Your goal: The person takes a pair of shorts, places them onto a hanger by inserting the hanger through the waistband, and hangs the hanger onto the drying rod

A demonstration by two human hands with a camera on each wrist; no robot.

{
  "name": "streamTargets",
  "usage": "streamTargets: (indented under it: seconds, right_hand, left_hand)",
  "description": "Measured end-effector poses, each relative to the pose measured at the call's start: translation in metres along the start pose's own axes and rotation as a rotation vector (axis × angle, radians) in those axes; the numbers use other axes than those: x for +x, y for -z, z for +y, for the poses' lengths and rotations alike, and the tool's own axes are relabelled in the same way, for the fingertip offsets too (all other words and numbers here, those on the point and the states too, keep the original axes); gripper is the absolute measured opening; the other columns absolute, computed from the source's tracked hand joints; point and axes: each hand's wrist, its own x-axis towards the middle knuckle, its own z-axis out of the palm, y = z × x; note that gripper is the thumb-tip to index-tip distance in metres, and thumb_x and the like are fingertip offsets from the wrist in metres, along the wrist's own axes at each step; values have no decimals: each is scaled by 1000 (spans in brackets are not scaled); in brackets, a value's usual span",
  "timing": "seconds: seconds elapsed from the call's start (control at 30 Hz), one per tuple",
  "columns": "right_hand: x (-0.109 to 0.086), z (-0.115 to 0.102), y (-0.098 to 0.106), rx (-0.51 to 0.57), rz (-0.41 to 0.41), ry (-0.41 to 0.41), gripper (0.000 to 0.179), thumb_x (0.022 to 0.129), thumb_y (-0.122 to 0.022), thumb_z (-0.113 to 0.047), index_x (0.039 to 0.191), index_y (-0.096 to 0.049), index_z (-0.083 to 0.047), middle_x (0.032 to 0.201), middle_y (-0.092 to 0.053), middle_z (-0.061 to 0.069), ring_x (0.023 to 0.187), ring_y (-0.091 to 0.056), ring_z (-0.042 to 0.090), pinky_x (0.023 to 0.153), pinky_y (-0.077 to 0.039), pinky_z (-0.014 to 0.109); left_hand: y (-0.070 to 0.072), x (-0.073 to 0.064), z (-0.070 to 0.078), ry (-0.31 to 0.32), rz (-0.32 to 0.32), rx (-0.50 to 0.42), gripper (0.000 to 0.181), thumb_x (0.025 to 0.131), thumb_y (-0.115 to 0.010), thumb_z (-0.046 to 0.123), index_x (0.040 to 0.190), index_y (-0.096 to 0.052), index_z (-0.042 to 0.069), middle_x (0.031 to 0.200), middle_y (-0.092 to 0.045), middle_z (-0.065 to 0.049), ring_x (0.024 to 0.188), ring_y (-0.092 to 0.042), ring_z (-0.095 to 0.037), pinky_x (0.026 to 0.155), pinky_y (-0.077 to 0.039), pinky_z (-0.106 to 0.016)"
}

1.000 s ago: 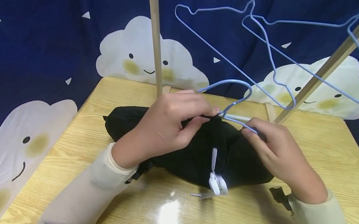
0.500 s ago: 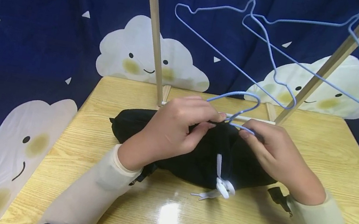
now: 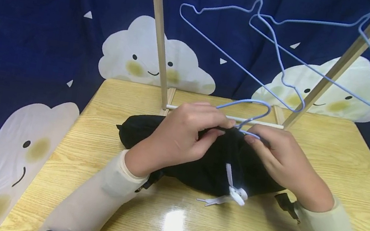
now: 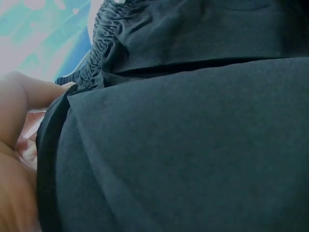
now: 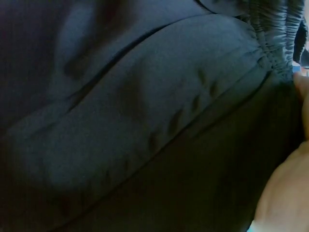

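Black pants (image 3: 208, 172) with a gathered elastic waistband (image 4: 104, 46) and a tied white drawstring (image 3: 238, 194) are bunched over the table. My left hand (image 3: 186, 132) pinches the waistband edge between thumb and fingers, close beside the neck of a blue clothes hanger (image 3: 259, 103). On the other side of that neck, my right hand (image 3: 280, 155) pinches the hanger's arm at the waistband. The hook rises above the cloth; the hanger's lower part is hidden by the pants. Dark fabric fills most of both wrist views, with a slanted pocket opening (image 4: 178, 67) in the left one.
Two more blue hangers (image 3: 213, 49) (image 3: 322, 74) hang above and behind the hands. A wooden rack with slanted posts (image 3: 159, 34) and a white crossbar (image 3: 267, 124) stands at the back of the wooden table (image 3: 79, 163). Behind is a dark blue cloud-patterned curtain (image 3: 64, 31).
The pants, the left hand and the hanger's hook have shifted right, and the hook has sunk lower. The right hand has barely moved; more of the white crossbar shows.
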Motion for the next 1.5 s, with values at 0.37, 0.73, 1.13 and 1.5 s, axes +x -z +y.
streamTargets:
  seconds: [0.37, 0.73, 1.13, 1.5]
  right_hand:
    - [-1, 0, -3, 4, 0, 28, 15, 102, -70, 0, 105, -73, -15, 92, -70, -6, 90, -61, 5, 85, -48, 19]
    - [-2, 0, -8, 5, 10, 38, 15, 102, -69, 0, 101, -73, -14, 88, -68, -5, 86, -60, 6, 80, -48, 22]
    - [-1, -4, -5, -19, 17, 20, 13, 102, -70, -1, 100, -72, -14, 88, -65, -7, 87, -58, 5, 81, -47, 22]
    - [-2, -6, 1, -15, 27, -2, 14, 103, -69, 0, 97, -71, -13, 85, -62, -9, 81, -56, 4, 77, -46, 20]
  left_hand:
    - [-6, 1, 1, 5, -33, -24, 21, 99, -70, -3, 115, -82, 3, 108, -83, -4, 94, -73, -16, 88, -57, -24]
    - [-9, 0, 1, 8, -56, -8, 20, 101, -70, 0, 116, -82, 4, 110, -83, -4, 101, -76, -16, 95, -58, -25]
    - [-6, 0, -2, 22, -79, -29, 18, 103, -72, 5, 118, -81, 4, 112, -83, -5, 103, -76, -15, 98, -58, -25]
    - [-1, 0, -2, 23, -66, -36, 19, 101, -73, 4, 119, -81, 3, 114, -83, -6, 107, -77, -17, 101, -58, -26]
